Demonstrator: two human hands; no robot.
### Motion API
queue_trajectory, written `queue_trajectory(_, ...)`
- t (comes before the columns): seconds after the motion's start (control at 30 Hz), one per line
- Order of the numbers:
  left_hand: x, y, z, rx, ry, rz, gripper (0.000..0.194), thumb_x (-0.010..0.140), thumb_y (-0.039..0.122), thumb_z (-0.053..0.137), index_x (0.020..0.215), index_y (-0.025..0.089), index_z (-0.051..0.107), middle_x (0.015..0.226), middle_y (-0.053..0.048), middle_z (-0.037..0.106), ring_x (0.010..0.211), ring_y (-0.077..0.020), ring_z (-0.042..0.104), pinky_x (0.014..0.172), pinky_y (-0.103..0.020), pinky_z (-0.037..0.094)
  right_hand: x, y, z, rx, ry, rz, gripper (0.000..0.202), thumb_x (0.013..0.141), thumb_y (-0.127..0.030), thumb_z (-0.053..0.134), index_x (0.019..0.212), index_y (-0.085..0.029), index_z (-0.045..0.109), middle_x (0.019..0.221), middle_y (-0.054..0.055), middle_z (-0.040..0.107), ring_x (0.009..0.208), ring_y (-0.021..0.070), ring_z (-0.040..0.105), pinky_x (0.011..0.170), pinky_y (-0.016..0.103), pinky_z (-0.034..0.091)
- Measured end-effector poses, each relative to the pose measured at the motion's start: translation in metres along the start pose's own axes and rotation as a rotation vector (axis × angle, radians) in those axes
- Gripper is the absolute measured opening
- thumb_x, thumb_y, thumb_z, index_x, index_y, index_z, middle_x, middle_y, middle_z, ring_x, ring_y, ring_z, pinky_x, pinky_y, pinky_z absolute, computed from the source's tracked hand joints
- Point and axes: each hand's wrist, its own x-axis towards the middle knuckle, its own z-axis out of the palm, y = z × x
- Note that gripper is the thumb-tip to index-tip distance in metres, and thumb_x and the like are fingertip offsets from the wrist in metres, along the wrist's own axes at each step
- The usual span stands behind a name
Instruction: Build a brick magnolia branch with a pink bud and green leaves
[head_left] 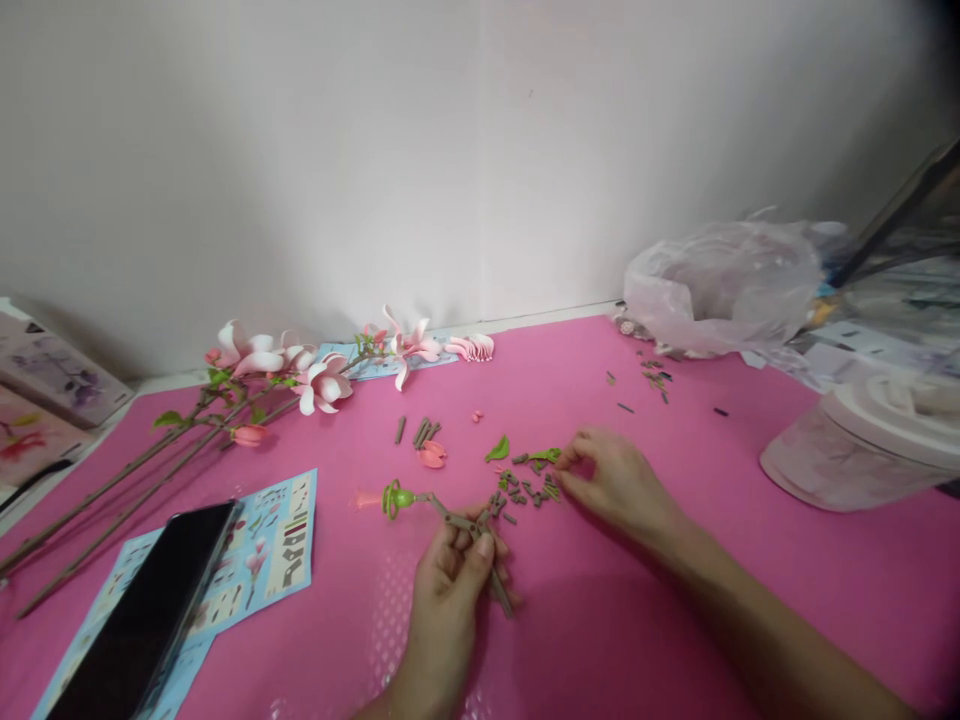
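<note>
My left hand (451,570) is closed around a brown toy branch (501,592) made of jointed building pieces. At the branch's left end sit a green cup-shaped piece with rings (397,498) and a pale pink tip. To the right, my right hand (619,478) has its fingers curled together at the edge of a pile of small brown and green pieces (517,490). Whatever its fingertips hold, if anything, is hidden. Green leaf pieces (544,455) lie beside those fingertips, and a single leaf (498,449) lies farther left.
Finished pink magnolia stems (319,385) lie at the left. A black phone (150,610) rests on instruction sheets (296,530). Behind my hands are loose brown rods (424,432), a pink bud (433,455) and stacked petals (472,348). A plastic bag (720,285) and lidded bucket (862,445) stand right.
</note>
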Motion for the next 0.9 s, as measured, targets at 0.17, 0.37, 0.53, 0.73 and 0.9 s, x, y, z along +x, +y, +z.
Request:
queue_trajectory(0.17,0.000,0.002,0.002,0.031,0.007,-0.031,0.026,0.075,0.029,0.071,0.093,0.014,0.058,0.068,0.002,0.061,0.052,-0.0093,0.055,0.049,-0.023,0.050,-0.003,-0.002,-0.001,-0.023,-0.065,-0.020,0.013,0.074,-0.018,0.061,0.064,-0.021,0.069,0.065,0.002,0.059,0.064,0.0162,0.052,0.060,0.027,0.032)
queue_trajectory(0.37,-0.002,0.005,0.004,0.072,0.012,-0.051,0.026,0.072,0.028,0.073,0.091,0.011,0.064,0.063,0.002,0.061,0.051,-0.0094,0.056,0.049,-0.022,0.048,-0.005,-0.006,0.003,0.009,-0.084,-0.029,0.016,0.077,-0.016,0.057,0.063,-0.019,0.065,0.064,0.002,0.059,0.061,0.0156,0.052,0.057,0.027,0.034)
queue_trajectory(0.53,-0.003,0.006,0.004,0.091,-0.015,-0.045,0.024,0.072,0.028,0.073,0.088,0.011,0.067,0.062,0.001,0.060,0.050,-0.0087,0.055,0.048,-0.021,0.045,-0.004,-0.011,0.002,0.042,-0.040,-0.007,0.013,0.078,-0.017,0.056,0.066,-0.019,0.060,0.069,0.003,0.061,0.065,0.0177,0.054,0.061,0.029,0.039)
queue_trajectory(0.73,-0.004,0.006,0.007,0.050,-0.009,-0.061,0.030,0.070,0.030,0.074,0.092,0.011,0.066,0.061,0.002,0.058,0.049,-0.0096,0.054,0.047,-0.023,0.044,-0.009,-0.027,-0.008,0.427,-0.040,0.043,0.014,0.083,-0.024,0.055,0.069,-0.020,0.059,0.072,0.001,0.066,0.069,0.0162,0.061,0.065,0.027,0.047)
queue_trajectory(0.9,-0.003,0.004,0.007,0.060,-0.048,-0.046,0.033,0.071,0.032,0.073,0.093,0.010,0.065,0.059,0.002,0.057,0.047,-0.0108,0.055,0.046,-0.023,0.042,-0.014,-0.037,-0.008,0.679,-0.108,-0.093,0.007,0.082,-0.023,0.059,0.082,-0.022,0.067,0.080,0.001,0.069,0.077,0.0160,0.063,0.070,0.026,0.049)
